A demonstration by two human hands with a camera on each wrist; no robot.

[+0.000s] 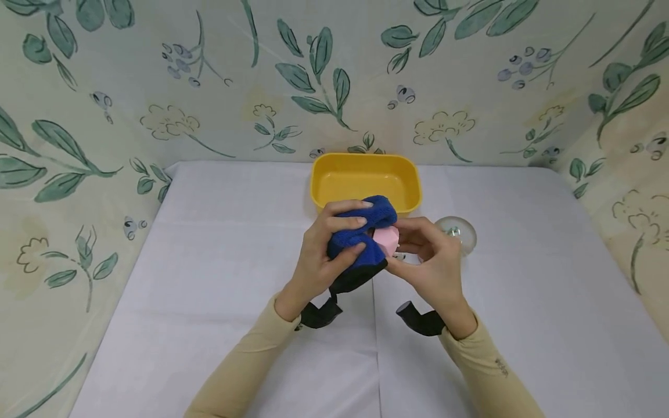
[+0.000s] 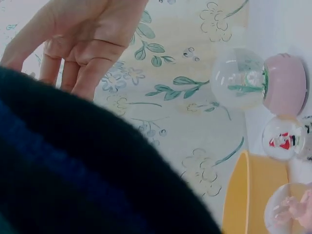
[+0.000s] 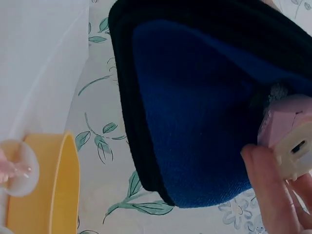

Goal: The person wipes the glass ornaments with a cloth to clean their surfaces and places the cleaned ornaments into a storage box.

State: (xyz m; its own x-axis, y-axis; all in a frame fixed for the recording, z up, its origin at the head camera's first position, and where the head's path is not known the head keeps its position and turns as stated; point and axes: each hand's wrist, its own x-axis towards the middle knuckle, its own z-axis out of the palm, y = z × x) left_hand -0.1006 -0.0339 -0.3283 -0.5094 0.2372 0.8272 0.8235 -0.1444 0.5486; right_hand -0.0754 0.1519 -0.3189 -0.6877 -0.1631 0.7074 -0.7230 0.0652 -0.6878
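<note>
The person wears long, tan, close-fitting sleeves. The right sleeve [image 1: 491,371] bears a small, dark, unreadable marking [image 1: 501,367] near its right cuff [image 1: 464,343]. A curved black fitting [image 1: 422,321] juts just beside that cuff; a similar black fitting [image 1: 321,314] lies well apart from it, by the left sleeve [image 1: 245,363].

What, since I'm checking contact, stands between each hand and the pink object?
For the left hand, the blue cloth: its fingers grip that, and the cloth's folds lie between them and the pink object. For the right hand, nothing visible: its fingers touch the object directly.
</note>
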